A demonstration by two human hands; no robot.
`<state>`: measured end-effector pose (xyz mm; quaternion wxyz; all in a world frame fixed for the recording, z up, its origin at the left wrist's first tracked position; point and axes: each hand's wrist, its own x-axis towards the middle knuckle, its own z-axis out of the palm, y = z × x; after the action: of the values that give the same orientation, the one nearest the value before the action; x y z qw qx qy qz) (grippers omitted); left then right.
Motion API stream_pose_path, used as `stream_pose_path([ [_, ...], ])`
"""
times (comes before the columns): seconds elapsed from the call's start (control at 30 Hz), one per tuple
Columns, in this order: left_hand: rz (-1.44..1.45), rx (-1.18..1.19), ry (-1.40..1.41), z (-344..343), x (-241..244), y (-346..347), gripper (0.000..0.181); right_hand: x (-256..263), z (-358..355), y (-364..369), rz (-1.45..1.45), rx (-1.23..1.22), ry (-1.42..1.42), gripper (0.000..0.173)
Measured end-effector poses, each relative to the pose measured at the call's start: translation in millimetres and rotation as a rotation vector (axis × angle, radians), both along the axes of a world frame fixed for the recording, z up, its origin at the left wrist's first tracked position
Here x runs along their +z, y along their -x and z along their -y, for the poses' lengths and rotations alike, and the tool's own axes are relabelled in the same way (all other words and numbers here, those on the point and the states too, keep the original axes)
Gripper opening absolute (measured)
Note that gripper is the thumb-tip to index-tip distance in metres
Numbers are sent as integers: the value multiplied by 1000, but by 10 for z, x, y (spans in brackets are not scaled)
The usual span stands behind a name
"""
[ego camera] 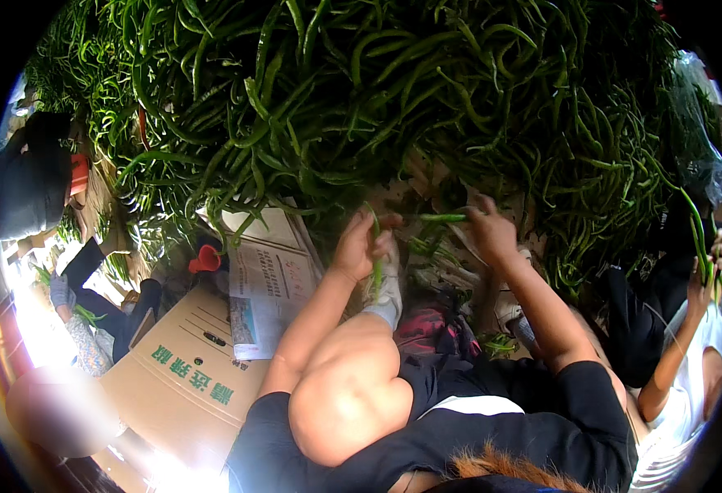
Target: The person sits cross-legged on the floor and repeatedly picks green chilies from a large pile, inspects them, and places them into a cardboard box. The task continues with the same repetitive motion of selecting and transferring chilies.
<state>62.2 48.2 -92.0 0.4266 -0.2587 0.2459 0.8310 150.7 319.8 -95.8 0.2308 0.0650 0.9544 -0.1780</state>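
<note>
A long green chili pepper (377,271) hangs in my left hand (359,246), its tip pointing down past the fingers. My right hand (493,234) pinches one end of another green pepper (442,217), which lies level and reaches toward my left hand. Motion blurs the fingers of both hands, and whether the left also touches this second pepper is unclear. Right in front of my hands rises a large heap of long green chili peppers (398,92). A few loose peppers (431,246) lie on the ground between my forearms.
Left of my leg are a flattened cardboard box (176,363), a printed newspaper (268,302) and a red plastic object (205,259). A co-worker's hands (700,286) hold peppers at right, near a clear plastic bag (700,135). Another person's gloved hand (62,293) is at left.
</note>
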Motion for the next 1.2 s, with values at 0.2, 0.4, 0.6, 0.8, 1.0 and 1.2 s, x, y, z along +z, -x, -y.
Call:
stream_pose_path([
  [0.2, 39, 33, -128, -255, -2, -24, 21, 490, -179, -192, 282, -799, 1159, 35],
  [0.4, -101, 15, -310, -498, 140, -38, 30, 601, 55, -343, 300, -1075, 1834, 39],
  [0.6, -422, -347, 498, -517, -230, -249, 50, 400, 142, -429, 227, -872, 1246, 29],
  [0.8, -323, -204, 118, -305, 344, -35, 31, 250, 562, -360, -88, -258, 835, 26],
  [1.0, -107, -65, 230, -26, 639, 209, 34, -762, -52, -237, -139, 48, -105, 33],
  [1.2, 297, -202, 111, -62, 394, -94, 37, 340, -344, -238, -13, -265, 430, 24],
])
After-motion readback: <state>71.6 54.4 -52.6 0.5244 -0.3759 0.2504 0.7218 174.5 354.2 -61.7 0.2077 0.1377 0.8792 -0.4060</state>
